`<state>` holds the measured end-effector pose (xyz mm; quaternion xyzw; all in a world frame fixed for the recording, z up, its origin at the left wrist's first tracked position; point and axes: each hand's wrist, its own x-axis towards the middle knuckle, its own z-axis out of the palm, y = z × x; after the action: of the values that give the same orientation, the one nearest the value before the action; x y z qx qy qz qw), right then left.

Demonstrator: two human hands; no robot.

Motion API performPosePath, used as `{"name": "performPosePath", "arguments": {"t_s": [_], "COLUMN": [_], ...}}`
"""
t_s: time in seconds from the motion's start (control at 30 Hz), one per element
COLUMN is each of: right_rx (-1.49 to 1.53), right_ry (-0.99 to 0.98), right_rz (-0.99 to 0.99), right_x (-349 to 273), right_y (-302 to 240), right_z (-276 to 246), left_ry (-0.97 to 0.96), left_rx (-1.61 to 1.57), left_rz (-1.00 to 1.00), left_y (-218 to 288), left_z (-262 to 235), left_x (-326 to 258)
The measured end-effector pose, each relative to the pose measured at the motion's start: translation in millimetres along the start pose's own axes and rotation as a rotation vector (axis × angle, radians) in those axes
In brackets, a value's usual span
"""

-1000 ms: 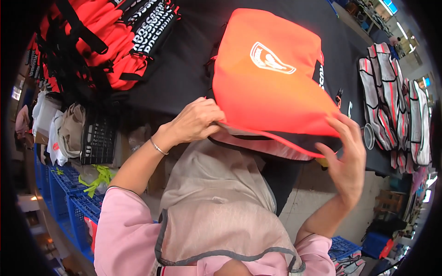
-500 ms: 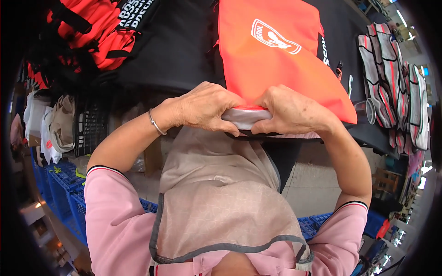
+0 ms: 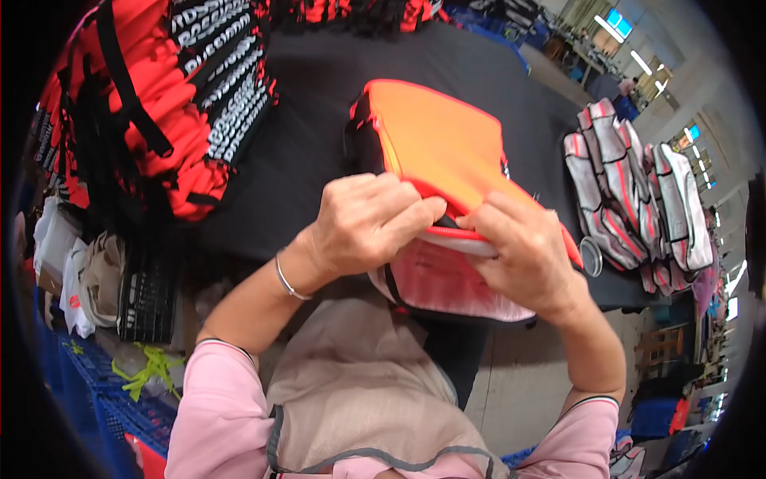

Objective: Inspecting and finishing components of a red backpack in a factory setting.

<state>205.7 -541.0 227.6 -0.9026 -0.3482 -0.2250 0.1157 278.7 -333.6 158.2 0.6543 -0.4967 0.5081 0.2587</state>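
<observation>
An orange-red bag [image 3: 447,136] with black sides lies before me at the table's near edge. Both my hands are on its near rim, where a red zipper runs and a whitish lining shows. My left hand [image 3: 369,225] is closed on the rim's left part, thumb and fingers pinched together. To its right, a little apart, my right hand [image 3: 523,251] also grips the rim, fingertips curled over the orange fabric. Below the rim a pink panel [image 3: 455,279] with black edging hangs toward me.
A tall stack of red and black bags [image 3: 167,104] stands left on the black-covered table [image 3: 307,104]. Grey bags with red trim [image 3: 614,184] lie at the right, near a small round clear-looking thing [image 3: 590,257]. Blue crates [image 3: 104,383] stand low on the left.
The view has tilted up, showing more table. The bag's front has folded back and its rim has lifted, baring the pink panel. Both hands still hold the rim, now with fingers curled over it.
</observation>
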Motion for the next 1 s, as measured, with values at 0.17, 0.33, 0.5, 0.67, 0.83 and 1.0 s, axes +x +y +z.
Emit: {"name": "performPosePath", "arguments": {"t_s": [0.17, 0.33, 0.5, 0.67, 0.83, 1.0], "right_rx": [-0.126, -0.306, -0.488, -0.472, -0.395, -0.168], "right_ry": [0.292, 0.526, 0.892, 0.869, 0.635, 0.431], "right_rz": [-0.154, -0.231, -0.350, -0.345, -0.274, -0.257], "right_x": [-6.5, -7.5, 12.2, 22.5, 14.9, -19.6], "right_y": [5.7, 19.6, 33.2, 23.7, 19.5, -17.8], "right_z": [-4.0, 3.5, 7.3, 30.7, 76.2, 126.4], "left_ry": [0.231, 0.233, 0.319, 0.458, 0.271, 0.404], "left_rx": [0.078, 0.037, 0.108, 0.070, -0.051, -1.214], "left_rz": [0.131, 0.179, 0.168, -0.024, -0.709, -1.888], "left_y": [-7.9, -16.4, -26.8, -51.0, -27.7, 46.6], "left_z": [14.8, 11.4, 19.4, 19.7, 24.6, -11.7], "left_x": [24.2, 43.6, 69.3, 55.9, -11.6, -105.0]}}
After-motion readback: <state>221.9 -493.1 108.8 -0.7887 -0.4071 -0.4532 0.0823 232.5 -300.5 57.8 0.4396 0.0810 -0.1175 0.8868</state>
